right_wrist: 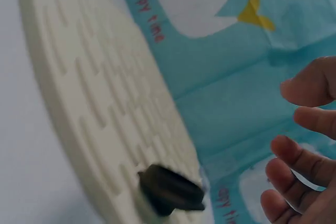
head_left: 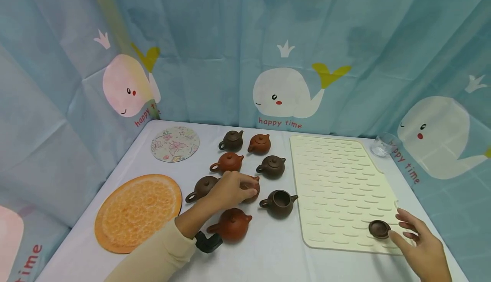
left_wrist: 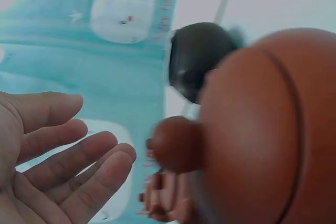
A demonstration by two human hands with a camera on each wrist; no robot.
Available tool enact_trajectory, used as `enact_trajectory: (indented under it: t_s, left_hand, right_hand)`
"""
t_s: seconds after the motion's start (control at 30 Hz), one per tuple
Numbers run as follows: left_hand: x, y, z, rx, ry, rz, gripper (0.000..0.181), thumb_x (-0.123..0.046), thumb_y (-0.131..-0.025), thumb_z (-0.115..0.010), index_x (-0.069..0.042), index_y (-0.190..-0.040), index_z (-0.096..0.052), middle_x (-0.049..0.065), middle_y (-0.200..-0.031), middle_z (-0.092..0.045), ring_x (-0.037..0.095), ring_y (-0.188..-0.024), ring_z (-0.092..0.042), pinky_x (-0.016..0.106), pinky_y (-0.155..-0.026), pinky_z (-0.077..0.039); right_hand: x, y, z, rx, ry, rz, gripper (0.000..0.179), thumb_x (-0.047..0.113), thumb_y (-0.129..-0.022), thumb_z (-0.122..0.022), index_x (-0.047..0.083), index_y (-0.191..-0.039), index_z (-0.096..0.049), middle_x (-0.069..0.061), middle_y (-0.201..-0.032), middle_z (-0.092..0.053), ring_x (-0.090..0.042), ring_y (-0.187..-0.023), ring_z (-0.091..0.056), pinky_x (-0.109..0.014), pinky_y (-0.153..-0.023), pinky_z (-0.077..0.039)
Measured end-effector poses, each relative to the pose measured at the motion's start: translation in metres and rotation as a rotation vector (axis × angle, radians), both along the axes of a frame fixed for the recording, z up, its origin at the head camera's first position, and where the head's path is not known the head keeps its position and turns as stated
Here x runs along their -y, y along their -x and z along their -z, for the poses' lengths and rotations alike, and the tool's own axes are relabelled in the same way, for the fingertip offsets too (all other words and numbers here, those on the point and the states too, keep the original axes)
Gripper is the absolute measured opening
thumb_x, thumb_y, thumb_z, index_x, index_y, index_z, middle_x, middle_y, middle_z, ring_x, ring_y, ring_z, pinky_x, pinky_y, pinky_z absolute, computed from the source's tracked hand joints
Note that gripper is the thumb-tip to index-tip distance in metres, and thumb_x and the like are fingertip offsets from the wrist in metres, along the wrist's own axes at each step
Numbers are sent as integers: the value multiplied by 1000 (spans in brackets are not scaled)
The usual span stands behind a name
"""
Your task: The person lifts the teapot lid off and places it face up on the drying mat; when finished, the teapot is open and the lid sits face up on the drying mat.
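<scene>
In the head view my left hand (head_left: 232,190) hovers over a small red-brown teapot (head_left: 252,189), hiding part of it. The left wrist view shows those fingers (left_wrist: 100,156) loosely spread, with nothing between them; another red-brown teapot (head_left: 234,225) looms large beside them there. A dark brown teapot (head_left: 285,210) with an uncovered mouth stands just right of the left hand. Its likely match, a small dark lid (head_left: 379,229), lies on the cream ridged mat (head_left: 337,179). Beside that lid, my right hand (head_left: 423,248) is held with relaxed fingers, apart from it in the right wrist view.
More lidded teapots, dark (head_left: 232,141) and red-brown (head_left: 261,144), stand around the left hand. A clear glass cup (head_left: 382,145) is beyond the mat's far right corner. Two round mats, one orange (head_left: 140,211) and one floral (head_left: 175,144), lie on the left.
</scene>
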State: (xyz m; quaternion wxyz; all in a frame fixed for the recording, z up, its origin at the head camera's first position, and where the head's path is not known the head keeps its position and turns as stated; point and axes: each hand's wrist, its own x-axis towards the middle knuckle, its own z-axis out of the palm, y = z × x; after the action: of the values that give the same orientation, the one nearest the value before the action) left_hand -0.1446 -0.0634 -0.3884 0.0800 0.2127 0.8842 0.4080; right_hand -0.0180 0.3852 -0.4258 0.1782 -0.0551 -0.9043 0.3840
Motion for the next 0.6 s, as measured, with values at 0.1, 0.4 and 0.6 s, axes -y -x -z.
enact_trajectory:
  t_s: [0.1,0.4,0.6]
  left_hand:
    - [8,-7,-8,-39,-63,-43,21,-17,-87,-73,-14,-108,-75,-11,-91,-68,10,-86,-60,29,-69,-51]
    - [36,-30,-15,-52,-262,-199,27,-11,-84,-75,-12,-111,-73,-1,-101,-70,11,-82,-65,30,-69,-53]
    - [54,-43,-3,-67,-373,-245,25,-7,-85,-74,-8,-110,-72,0,-94,-71,12,-82,-67,29,-72,-54]
  right_hand:
    - [8,0,-13,-39,62,-32,60,2,-87,-71,7,-142,-47,21,-115,-53,4,-101,-48,-8,-78,-37]
    - [42,1,-48,-162,326,-235,61,-19,-82,-64,-6,-139,-45,-11,-123,-53,-16,-106,-48,-15,-86,-39]
    - [62,3,-66,-184,437,-382,64,-28,-79,-60,-11,-138,-43,-18,-125,-51,-22,-109,-46,-20,-88,-40]
